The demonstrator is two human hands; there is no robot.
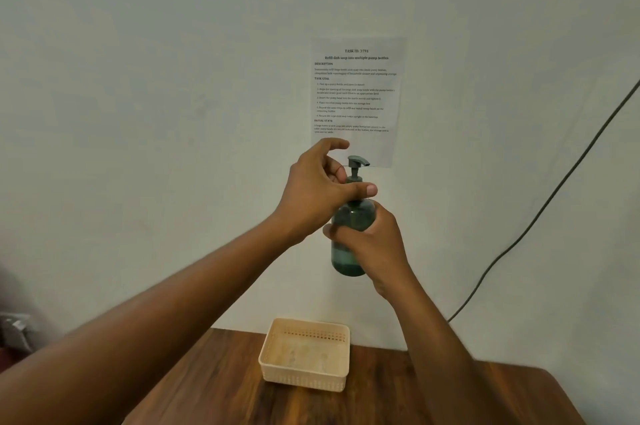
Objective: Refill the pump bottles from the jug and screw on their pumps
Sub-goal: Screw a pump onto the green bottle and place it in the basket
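Observation:
A dark green pump bottle is held up in the air in front of the wall, upright, with some liquid showing in its lower part. My right hand is wrapped around the bottle's body. My left hand pinches the collar of the grey-green pump at the bottle's neck, thumb in front and fingers behind. The pump's nozzle points right. The jug and any other bottles are out of view.
A beige plastic basket sits on the wooden table below the hands, near the wall. A printed task sheet hangs on the wall. A dark cable runs diagonally down the wall at the right.

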